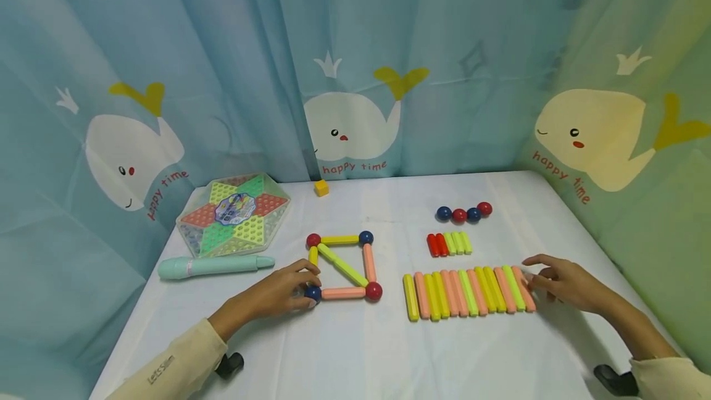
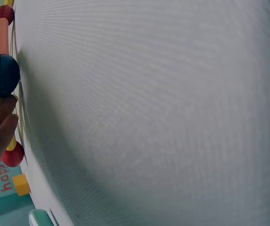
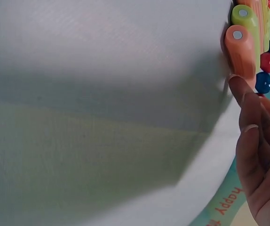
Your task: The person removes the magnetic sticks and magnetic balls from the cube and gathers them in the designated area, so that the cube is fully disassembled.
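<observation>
My left hand [image 1: 284, 289] pinches a blue ball [image 1: 313, 293] at the near left corner of a four-sided figure of magnetic rods and balls; in the left wrist view, thumb and fingers lie on opposite sides of that blue ball [image 2: 3, 76]. Two red balls and another blue ball [image 1: 365, 237] form the other corners. Pink rods and yellow rods make the sides, and a lime rod [image 1: 344, 266] crosses diagonally. My right hand [image 1: 566, 283], fingers loosely bent, touches the rightmost pink rod [image 3: 241, 49] of a long row of pink, yellow and lime rods [image 1: 469, 292].
Behind the row lie short red and lime rods [image 1: 450, 244] and a line of red and blue balls [image 1: 459, 215]. A board-game box [image 1: 236, 215], a mint-green tube [image 1: 216, 266] and a yellow cube [image 1: 321, 187] are at left and back. Curtains [image 1: 355, 29] border the white table.
</observation>
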A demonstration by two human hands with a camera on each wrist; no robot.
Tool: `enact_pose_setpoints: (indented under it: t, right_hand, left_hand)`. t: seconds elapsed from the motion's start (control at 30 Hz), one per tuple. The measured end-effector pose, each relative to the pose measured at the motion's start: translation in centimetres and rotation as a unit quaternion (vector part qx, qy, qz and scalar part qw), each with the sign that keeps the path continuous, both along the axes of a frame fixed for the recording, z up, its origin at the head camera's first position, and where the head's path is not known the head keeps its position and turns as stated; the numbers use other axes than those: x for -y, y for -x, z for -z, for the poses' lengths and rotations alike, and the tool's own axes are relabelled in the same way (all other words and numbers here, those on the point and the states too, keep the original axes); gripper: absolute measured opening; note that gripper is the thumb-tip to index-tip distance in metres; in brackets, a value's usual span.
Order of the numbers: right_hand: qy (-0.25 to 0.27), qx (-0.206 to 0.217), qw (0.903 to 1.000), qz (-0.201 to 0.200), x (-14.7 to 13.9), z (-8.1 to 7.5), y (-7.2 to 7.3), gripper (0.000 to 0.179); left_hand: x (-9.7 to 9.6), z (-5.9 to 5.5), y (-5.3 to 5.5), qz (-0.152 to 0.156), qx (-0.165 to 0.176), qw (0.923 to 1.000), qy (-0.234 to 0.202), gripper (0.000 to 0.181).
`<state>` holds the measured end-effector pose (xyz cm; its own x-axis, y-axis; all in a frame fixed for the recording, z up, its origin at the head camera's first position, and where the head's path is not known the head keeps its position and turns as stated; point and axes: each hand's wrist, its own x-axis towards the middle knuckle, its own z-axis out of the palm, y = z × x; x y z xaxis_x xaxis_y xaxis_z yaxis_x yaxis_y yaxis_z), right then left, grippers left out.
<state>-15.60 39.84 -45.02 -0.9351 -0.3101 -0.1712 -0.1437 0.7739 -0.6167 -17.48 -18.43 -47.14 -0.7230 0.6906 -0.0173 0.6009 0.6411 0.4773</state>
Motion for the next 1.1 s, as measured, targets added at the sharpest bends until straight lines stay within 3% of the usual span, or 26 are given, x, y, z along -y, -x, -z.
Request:
enact_pose_setpoints:
  t: [0.13,0.33,0.57,0.83,1.1]
  right_hand:
    - [-0.017,-0.016,0.9997,-0.004,0.1,-0.2,-0.1,0.039]
    - [-0.060,-0.055,0.9965,0.021,1.1,-1.1,-0.2,0.036]
    - [-0.050,-0.078,0.9956,0.014,5.1,-3.0,-0.1,0.034]
    - [-0.035,-0.088,0.9928,-0.073,12.5,-5.1,0.3,0.030]
    - [-0.048,-0.075,0.9853,-0.146,19.8,-4.0,0.6,0.026]
  left_hand:
    - [0.0,-0.1,0.0,-0.001,0.006,1.0000,0.002,0.027]
    - [-0.1,-0.1,0.1,0.000,0.010,0.9999,0.005,0.028]
    - [0.0,-0.1,0.2,0.007,0.003,1.0000,0.003,0.028]
    - [0.0,0.0,0.2,0.006,0.005,0.9999,0.006,0.028]
    - [-0.1,0.0,0.2,0.011,-0.002,0.9999,0.006,0.029]
